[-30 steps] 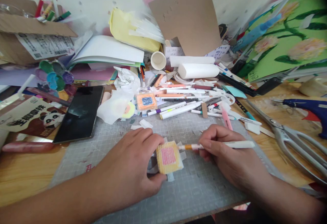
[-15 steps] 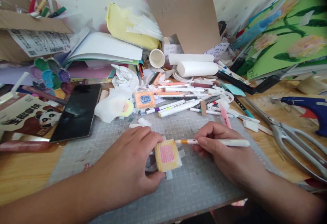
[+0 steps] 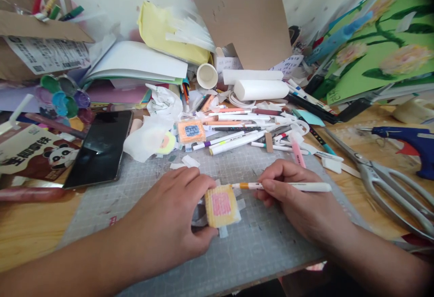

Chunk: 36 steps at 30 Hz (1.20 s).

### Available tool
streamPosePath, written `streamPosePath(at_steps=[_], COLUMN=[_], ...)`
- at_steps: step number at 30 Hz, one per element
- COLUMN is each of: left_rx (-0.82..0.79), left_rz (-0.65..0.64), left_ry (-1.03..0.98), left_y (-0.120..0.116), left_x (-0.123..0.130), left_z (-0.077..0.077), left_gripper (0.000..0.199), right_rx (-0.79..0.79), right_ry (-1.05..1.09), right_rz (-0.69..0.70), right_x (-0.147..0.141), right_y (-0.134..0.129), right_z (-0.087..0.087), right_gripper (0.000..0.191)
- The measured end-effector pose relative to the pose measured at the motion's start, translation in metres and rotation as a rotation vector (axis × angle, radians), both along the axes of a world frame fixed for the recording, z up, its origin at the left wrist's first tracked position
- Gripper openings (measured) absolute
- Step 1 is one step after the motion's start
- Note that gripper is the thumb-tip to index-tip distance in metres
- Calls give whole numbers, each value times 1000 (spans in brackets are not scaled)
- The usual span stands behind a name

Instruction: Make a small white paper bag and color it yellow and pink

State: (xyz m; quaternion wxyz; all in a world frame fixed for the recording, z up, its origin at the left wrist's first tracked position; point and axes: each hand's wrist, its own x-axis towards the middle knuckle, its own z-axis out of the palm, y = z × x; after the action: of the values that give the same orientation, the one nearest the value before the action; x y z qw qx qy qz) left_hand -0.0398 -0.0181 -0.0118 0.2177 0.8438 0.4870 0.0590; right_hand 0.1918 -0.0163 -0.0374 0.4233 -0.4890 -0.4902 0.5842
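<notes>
Between the thumb and fingers of my left hand is a small square block, yellow on top with a pink square in its middle; its right corner side is white. My right hand pinches a white marker pen with an ochre band, lying nearly level. The pen's tip points left and meets the block's upper right corner. Small paper scraps lie around the block on the grey cutting mat. Behind, a similar orange block with a blue square rests beside a pile of pens.
Many markers are heaped at the back of the mat. A black phone lies on the left. Large scissors and a blue glue gun occupy the right. A paper cup lies on its side behind the pens.
The camera view has shifted very slightly. Both hands keep their grips, and the pen tip has crept a little left and up along the block's corner.
</notes>
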Motion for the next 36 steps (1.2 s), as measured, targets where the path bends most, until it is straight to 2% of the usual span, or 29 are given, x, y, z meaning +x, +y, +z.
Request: streamPosePath(at_steps=[7, 10, 19, 36], left_rx=[4, -8, 21, 5], left_rz=[4, 4, -8, -1], left_ry=[-9, -6, -19, -1], left_y=[-2, -1, 0, 1], left_x=[-2, -1, -3, -1], left_z=[-1, 1, -3, -1], left_gripper=[41, 40, 40, 39], right_rx=[-30, -24, -34, 23], right_ry=[1, -14, -13, -59], right_rz=[22, 74, 74, 107], right_x=[4, 6, 10, 12], right_y=[-3, -5, -9, -13], right_z=[2, 1, 2, 4], right_gripper=[15, 15, 14, 14])
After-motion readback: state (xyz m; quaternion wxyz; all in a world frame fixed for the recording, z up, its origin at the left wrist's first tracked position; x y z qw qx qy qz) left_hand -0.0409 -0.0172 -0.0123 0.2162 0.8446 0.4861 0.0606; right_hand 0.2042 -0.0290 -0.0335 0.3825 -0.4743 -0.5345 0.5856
